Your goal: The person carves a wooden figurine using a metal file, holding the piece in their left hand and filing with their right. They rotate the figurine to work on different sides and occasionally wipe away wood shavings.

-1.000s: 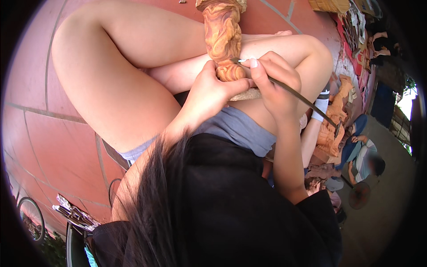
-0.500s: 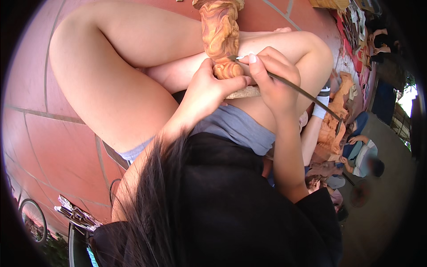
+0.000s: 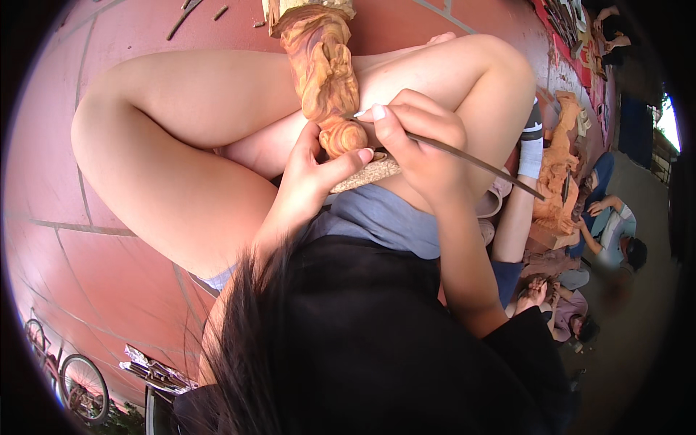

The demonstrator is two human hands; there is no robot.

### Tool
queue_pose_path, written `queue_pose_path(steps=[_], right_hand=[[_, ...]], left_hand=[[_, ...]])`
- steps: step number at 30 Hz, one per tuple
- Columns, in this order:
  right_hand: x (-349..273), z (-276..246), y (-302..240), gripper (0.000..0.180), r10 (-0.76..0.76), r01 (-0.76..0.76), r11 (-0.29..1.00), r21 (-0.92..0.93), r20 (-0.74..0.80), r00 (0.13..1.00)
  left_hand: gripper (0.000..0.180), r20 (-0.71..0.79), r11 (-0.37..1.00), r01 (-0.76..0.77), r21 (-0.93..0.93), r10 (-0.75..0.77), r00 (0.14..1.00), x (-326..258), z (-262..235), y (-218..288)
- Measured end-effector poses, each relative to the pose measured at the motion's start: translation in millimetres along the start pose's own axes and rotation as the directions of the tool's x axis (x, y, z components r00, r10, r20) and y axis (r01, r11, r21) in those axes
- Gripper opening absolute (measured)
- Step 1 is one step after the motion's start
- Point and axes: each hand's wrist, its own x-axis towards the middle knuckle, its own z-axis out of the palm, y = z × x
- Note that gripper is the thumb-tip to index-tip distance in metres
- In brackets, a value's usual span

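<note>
A carved wooden figure (image 3: 319,72) with flowing folds lies across my crossed legs, its rounded end toward me. My left hand (image 3: 308,170) is closed around that rounded end, thumb on the near side and fingers partly hidden beneath. Pinched in my right hand (image 3: 424,141) is a slender dark carving tool (image 3: 489,168), its long shank slanting down to the right. The fingertips of that hand are close to the narrow neck of the figure. I cannot make out the tool's working tip there. A pale, rough-textured pad (image 3: 367,172) sits under the figure's near end, on my lap.
Dark sticks (image 3: 183,18) lie on the red tiled floor at the upper left. Right of my knee is a larger reddish wood carving (image 3: 562,159). Other people (image 3: 616,225) sit farther right. A bicycle (image 3: 83,388) stands at the lower left, near a bundle of tools (image 3: 156,370).
The view has shifted, and the figure with both hands now appears lower and farther left. The tool's tip, visible at the figure's neck before, is now hidden. Both grips stay the same.
</note>
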Motion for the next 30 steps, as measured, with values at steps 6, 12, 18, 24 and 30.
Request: queue_pose_path(steps=[6,12,18,24,30], right_hand=[[-4.7,5.2,2.7,0.013,0.012,-0.010,1.000,0.024,-0.098,0.995],[-9.9,6.8,7.8,0.010,0.020,-0.011,0.998,0.063,-0.141,0.990],[-16.7,5.1,4.5,0.011,0.060,-0.046,0.994,0.094,-0.150,0.987],[-21.2,6.3,4.0,0.012,0.065,-0.052,0.995,0.087,-0.149,0.987],[-17.4,5.1,7.4,0.010,0.071,-0.059,0.993,0.098,-0.125,0.990]], left_hand=[[0.067,0.023,0.999,0.034,-0.041,-0.033,0.999,-4.9,3.7,5.0],[0.073,0.042,0.987,0.027,0.158,-0.034,0.999,0.4,-4.2,-4.4],[0.078,0.039,0.978,0.034,0.206,-0.043,0.998,-0.5,-4.9,-3.5],[0.079,0.064,0.975,0.008,0.222,-0.022,0.998,-1.4,-6.2,-7.5],[0.072,0.126,0.996,0.085,-0.021,-0.082,0.989,-3.8,-3.3,1.0]])
